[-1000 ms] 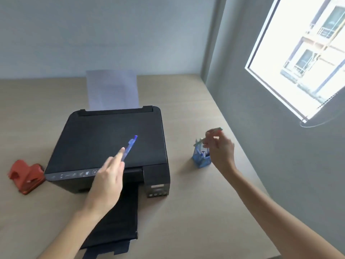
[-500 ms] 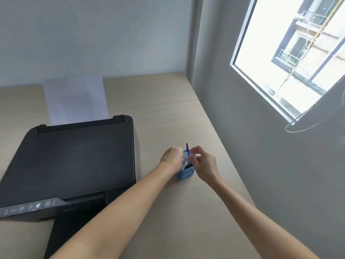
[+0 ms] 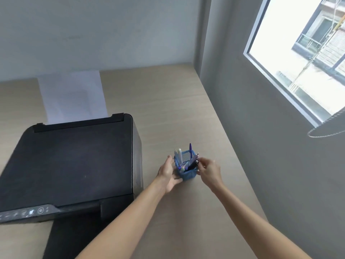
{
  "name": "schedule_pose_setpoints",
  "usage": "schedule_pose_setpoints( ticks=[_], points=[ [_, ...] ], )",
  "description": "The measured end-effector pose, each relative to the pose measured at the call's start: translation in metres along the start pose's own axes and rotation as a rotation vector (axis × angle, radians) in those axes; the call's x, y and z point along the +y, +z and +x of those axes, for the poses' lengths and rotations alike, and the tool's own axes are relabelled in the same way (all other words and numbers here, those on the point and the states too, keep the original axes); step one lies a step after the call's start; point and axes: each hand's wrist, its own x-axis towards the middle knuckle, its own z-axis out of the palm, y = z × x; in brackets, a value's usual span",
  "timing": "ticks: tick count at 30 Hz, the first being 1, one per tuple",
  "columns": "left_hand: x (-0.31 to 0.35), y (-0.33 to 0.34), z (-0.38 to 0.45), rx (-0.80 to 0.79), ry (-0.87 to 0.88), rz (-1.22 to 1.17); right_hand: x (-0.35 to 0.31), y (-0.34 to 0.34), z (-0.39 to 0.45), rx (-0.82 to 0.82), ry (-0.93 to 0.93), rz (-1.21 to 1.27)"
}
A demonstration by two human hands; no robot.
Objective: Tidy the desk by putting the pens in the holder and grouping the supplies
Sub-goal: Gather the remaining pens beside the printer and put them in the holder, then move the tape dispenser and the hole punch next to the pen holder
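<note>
A person's two hands flanked a small blue mesh holder (image 3: 187,173) on a pale wooden desk (image 3: 168,101), just right of a black printer (image 3: 71,161). The left hand (image 3: 169,174) lay open against the holder's left wall, palm inward and fingers spread, apparently bracing the light container so it would not slide or tip. On the opposite side, the right hand (image 3: 209,171) pinched narrowly at the rim, its fingertips (image 3: 200,162) meeting the cap of a dark marker (image 3: 194,164) that leaned out toward them; whether they gripped the marker or merely nudged it could not be told. Between the two hands, several pens (image 3: 190,149) stood upright or tilted inside the holder, suggesting the pen-gathering step was nearly complete. White paper (image 3: 72,96) stood in the printer's rear tray, well beyond either hand.
</note>
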Motion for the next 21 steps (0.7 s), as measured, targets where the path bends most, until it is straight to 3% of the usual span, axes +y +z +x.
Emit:
schedule_pose_setpoints(
  ticks=[15, 21],
  points=[
    [0.061, 0.001, 0.034, 0.119, 0.050, 0.091, -0.041, 0.019, 0.045, -0.005, 0.032, -0.017],
    [0.082, -0.009, 0.004, 0.143, 0.235, 0.203, -0.086, -0.006, 0.012, 0.184, -0.062, -0.023]
  ],
)
